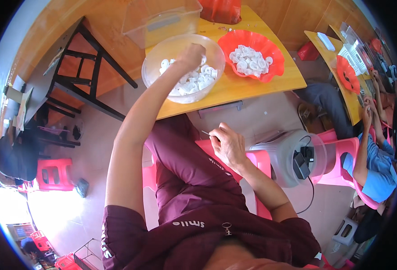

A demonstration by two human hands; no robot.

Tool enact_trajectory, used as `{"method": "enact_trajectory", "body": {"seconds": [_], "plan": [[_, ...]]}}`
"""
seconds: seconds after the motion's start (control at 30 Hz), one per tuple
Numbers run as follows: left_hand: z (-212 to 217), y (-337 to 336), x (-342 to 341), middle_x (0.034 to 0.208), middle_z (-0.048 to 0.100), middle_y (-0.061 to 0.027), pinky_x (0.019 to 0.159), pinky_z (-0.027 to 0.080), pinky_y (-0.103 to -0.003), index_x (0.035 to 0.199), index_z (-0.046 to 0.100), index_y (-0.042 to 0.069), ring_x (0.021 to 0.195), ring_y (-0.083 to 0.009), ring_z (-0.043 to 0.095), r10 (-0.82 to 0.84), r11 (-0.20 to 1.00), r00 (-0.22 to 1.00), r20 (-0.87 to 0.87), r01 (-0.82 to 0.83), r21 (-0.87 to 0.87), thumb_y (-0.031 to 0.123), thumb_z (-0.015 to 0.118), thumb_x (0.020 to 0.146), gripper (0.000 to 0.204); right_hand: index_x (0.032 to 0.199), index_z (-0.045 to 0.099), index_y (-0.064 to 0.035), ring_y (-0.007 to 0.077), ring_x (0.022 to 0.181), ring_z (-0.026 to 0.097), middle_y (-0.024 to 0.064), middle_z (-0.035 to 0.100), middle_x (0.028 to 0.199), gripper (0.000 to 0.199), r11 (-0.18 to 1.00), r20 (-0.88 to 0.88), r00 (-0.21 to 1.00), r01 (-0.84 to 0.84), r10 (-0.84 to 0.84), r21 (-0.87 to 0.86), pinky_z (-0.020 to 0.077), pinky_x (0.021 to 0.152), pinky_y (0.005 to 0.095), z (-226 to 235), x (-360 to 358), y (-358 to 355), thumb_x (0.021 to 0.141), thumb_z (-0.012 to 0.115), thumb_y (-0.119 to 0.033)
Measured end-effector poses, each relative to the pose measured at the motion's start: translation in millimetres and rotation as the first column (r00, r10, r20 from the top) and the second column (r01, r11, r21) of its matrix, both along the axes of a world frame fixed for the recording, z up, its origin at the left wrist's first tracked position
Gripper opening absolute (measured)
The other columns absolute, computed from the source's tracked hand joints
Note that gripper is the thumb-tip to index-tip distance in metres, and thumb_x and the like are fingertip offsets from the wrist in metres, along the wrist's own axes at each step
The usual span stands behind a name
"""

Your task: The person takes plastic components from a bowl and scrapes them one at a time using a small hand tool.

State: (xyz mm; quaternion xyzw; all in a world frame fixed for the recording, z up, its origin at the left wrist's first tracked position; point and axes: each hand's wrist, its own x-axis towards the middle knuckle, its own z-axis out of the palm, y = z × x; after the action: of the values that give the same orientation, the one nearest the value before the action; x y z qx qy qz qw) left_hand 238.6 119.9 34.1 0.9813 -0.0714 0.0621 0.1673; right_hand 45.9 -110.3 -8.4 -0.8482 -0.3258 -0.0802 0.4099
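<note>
A maroon short-sleeved shirt [252, 240] with white lettering and a ring zip pull fills the near foreground, above matching maroon trousers [185, 168], as its seated wearer works with both hands, set well apart, at a yellow table [290, 76]. The left hand [192, 56] reaches far into a clear round bowl [150, 81] holding small white pieces [194, 84]; a bit of white shows at its fingers, though whether they grip it cannot be told. The right hand [230, 147], nearer and to the right, hovers off the table's near edge, fingers curled around a thin rod [205, 132] whose tip points left. Just right of the bowl, a red scalloped dish [275, 47] carries a heap of white ring-like parts [250, 60]. Beyond the bowl stand a clear box [162, 20] and a red bag [221, 12]. To the right, black adapters [301, 165] rest on a translucent tub [281, 173], near a co-worker in a blue shirt [381, 177].
</note>
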Motion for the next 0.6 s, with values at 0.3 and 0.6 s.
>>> {"method": "enact_trajectory", "body": {"seconds": [0.3,0.6], "plan": [[76,5,-113,0.091,0.065,-0.0140,0.077,0.054,-0.029,0.097,0.062,-0.009,0.083,-0.0200,0.064,0.095,0.522,0.995,0.039,-0.017,-0.853,0.009,0.056,0.085,0.022,0.074,0.059,-0.0066,0.0290,0.054,0.055,0.0088,0.050,0.068,0.008,0.999,-0.037,0.999,0.033,-0.031,0.035,0.0404,0.047,0.0389,1,2,-3,0.073,0.065,-0.001],[16,-84,-234,0.087,0.066,-0.0144,0.065,0.057,-0.029,0.097,0.061,-0.005,0.070,-0.0195,0.067,0.059,-0.158,0.988,-0.146,-0.135,-0.978,0.004,0.054,0.086,0.015,0.072,0.057,-0.0071,0.0367,0.060,0.055,0.0110,0.051,0.072,0.006,0.999,-0.079,0.996,0.035,-0.035,0.000,0.0421,0.051,0.0464,-6,5,0,0.073,0.060,-0.002]]}}
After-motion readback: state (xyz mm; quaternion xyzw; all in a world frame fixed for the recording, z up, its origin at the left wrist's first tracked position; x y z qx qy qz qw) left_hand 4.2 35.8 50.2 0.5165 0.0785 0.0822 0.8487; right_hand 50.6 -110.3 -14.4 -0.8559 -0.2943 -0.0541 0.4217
